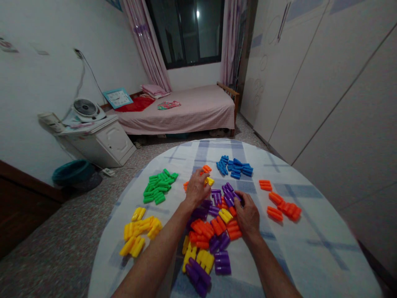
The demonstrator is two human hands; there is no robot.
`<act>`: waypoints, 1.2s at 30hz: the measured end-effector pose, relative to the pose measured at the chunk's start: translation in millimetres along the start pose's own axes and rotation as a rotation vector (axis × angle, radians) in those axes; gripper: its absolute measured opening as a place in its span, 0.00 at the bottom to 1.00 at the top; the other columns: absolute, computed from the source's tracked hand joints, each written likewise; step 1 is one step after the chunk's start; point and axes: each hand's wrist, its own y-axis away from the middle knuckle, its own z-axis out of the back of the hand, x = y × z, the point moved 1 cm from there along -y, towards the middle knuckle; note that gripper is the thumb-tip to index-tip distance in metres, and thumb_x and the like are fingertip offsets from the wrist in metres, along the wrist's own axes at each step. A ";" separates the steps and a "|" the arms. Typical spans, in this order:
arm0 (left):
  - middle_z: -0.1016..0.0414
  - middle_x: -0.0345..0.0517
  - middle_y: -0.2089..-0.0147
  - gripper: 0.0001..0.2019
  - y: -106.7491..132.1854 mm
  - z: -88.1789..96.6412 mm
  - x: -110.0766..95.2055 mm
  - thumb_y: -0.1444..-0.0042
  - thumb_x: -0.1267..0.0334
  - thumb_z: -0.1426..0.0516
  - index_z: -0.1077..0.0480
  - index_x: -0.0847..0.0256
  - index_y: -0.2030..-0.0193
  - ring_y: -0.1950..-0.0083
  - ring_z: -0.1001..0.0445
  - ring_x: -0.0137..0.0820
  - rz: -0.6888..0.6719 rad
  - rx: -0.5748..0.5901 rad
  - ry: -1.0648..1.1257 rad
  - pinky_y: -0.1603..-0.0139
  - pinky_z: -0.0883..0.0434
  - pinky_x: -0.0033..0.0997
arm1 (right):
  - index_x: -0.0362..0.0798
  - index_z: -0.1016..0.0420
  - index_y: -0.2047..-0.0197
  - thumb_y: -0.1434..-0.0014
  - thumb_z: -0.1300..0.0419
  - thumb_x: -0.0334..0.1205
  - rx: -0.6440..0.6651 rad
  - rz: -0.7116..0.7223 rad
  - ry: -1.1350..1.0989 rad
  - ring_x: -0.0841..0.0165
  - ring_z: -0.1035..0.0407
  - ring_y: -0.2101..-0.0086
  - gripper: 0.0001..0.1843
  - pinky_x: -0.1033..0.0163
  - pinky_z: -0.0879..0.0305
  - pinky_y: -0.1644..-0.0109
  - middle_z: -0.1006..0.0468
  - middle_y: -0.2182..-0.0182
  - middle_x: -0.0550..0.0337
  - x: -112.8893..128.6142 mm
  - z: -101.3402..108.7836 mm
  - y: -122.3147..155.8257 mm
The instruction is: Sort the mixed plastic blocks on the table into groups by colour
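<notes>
A mixed heap of plastic blocks, each like short tubes joined side by side, lies mid-table with orange blocks (201, 229), purple blocks (222, 263) and yellow blocks (205, 260). At its far left edge, my left hand (197, 189) has its fingers curled around a yellow block (210, 181), partly hidden by them. An orange block (206, 168) shows just beyond those fingertips. My right hand (249, 214) is at the heap's right side, thumb and forefinger closed on the end of a purple block (236, 195).
Around the heap on the round, cloth-covered table (322, 256) lie separate groups: green blocks (159, 186), yellow blocks (139, 227), blue blocks (237, 167) and orange blocks (283, 205). Beyond stand a bed (198, 107), a cabinet with a fan (85, 107) and a wardrobe (310, 82).
</notes>
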 end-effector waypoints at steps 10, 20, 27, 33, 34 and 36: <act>0.29 0.58 0.60 0.05 -35.0 -26.7 -16.0 0.50 0.72 0.44 0.27 0.63 0.69 0.52 0.31 0.47 0.025 0.362 -0.114 0.51 0.35 0.44 | 0.49 0.29 0.54 0.42 0.52 0.45 0.011 0.003 0.001 0.63 0.32 0.58 0.18 0.58 0.38 0.53 0.26 0.58 0.55 -1.8 0.0 0.1; 0.32 0.49 0.54 0.11 -35.2 -28.2 -2.9 0.50 0.74 0.47 0.29 0.59 0.61 0.54 0.30 0.36 -0.034 0.302 -0.058 0.53 0.34 0.34 | 0.50 0.29 0.54 0.41 0.52 0.45 0.008 0.001 0.020 0.64 0.32 0.58 0.17 0.59 0.38 0.53 0.26 0.58 0.56 -2.2 -0.2 0.4; 0.32 0.45 0.61 0.09 -30.6 4.5 21.1 0.52 0.72 0.47 0.29 0.61 0.64 0.59 0.31 0.30 0.081 -0.066 0.289 0.55 0.32 0.30 | 0.50 0.29 0.54 0.41 0.52 0.44 0.014 -0.009 0.016 0.65 0.32 0.58 0.17 0.60 0.38 0.54 0.26 0.58 0.57 -1.9 -0.7 0.1; 0.31 0.43 0.65 0.08 -14.4 28.4 53.7 0.54 0.67 0.45 0.28 0.62 0.66 0.62 0.30 0.31 0.284 -0.205 0.419 0.58 0.32 0.32 | 0.50 0.29 0.54 0.42 0.52 0.44 0.010 -0.014 0.017 0.64 0.32 0.58 0.17 0.59 0.38 0.53 0.26 0.58 0.56 -1.4 0.1 0.1; 0.30 0.43 0.65 0.09 -8.2 32.8 56.6 0.53 0.65 0.46 0.28 0.62 0.65 0.63 0.30 0.31 0.312 -0.208 0.453 0.59 0.31 0.32 | 0.50 0.29 0.54 0.41 0.52 0.44 0.009 -0.016 0.018 0.64 0.32 0.58 0.17 0.59 0.38 0.53 0.26 0.58 0.57 -1.2 0.3 0.1; 0.30 0.43 0.64 0.10 8.7 43.4 61.2 0.51 0.63 0.46 0.29 0.62 0.63 0.63 0.30 0.31 0.323 -0.230 0.443 0.59 0.31 0.33 | 0.50 0.29 0.54 0.41 0.52 0.44 0.013 -0.018 0.018 0.64 0.32 0.58 0.17 0.59 0.38 0.53 0.26 0.58 0.57 -1.2 0.4 0.1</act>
